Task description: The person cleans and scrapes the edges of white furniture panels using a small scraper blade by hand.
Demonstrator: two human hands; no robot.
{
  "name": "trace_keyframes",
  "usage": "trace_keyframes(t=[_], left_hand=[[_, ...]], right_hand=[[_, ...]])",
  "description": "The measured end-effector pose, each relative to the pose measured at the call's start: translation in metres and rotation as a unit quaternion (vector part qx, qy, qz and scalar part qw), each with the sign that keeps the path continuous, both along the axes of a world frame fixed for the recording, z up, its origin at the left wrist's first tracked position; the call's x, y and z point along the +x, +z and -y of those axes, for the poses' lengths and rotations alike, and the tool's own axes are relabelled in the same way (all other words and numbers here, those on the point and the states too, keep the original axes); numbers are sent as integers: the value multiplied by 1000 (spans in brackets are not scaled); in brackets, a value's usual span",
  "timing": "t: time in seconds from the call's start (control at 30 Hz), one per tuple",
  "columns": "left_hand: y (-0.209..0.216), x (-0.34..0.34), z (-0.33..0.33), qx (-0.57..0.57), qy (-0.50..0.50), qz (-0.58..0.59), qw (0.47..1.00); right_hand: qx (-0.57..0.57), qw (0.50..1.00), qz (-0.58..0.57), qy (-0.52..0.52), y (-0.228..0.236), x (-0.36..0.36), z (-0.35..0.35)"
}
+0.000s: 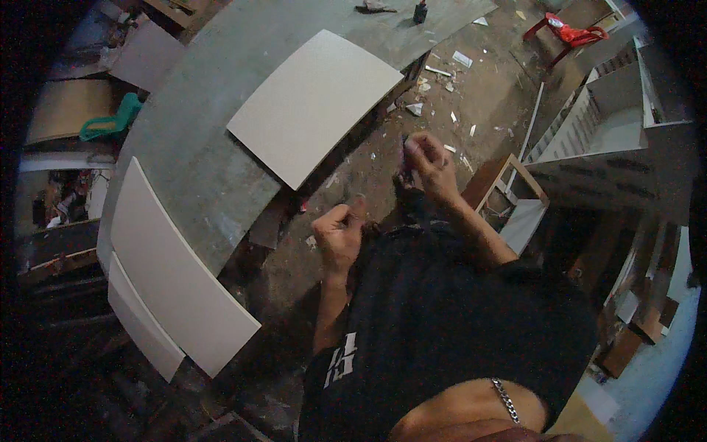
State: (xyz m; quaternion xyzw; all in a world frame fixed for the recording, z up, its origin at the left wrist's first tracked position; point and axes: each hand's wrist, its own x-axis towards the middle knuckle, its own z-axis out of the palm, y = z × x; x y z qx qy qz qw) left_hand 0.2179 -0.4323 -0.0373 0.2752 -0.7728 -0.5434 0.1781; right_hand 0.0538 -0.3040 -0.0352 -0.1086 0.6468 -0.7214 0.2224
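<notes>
Cream panel [313, 110] lies ahead-left, long axis slanting away rightward, left hand [339, 234] looks nearer than right hand [434, 168], both curled, can't tell if they're gripping anything tbh.

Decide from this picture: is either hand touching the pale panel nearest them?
No: floor shows between that pale panel and both the left hand and right hand.

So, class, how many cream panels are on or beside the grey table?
3: the broad panel on the table, the long panel at its left end, and the small panel along that one's left side. More may be hidden underneath.
</notes>
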Motion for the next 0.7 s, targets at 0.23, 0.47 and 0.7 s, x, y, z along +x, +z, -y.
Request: trace_keyframes(t=[0.23, 0.47, 0.7], left_hand=[[-1, -103, 38, -46, 87, -73, 993], [-40, -204, 79, -52, -9, 138, 989], [-122, -343, 107, -311, -281, 49, 907]], right_hand=[[-41, 971, 160, -170, -135, -137, -19], [-42, 968, 144, -201, -198, -188, 18], [-67, 950, 60, -300, -256, -202, 64]])
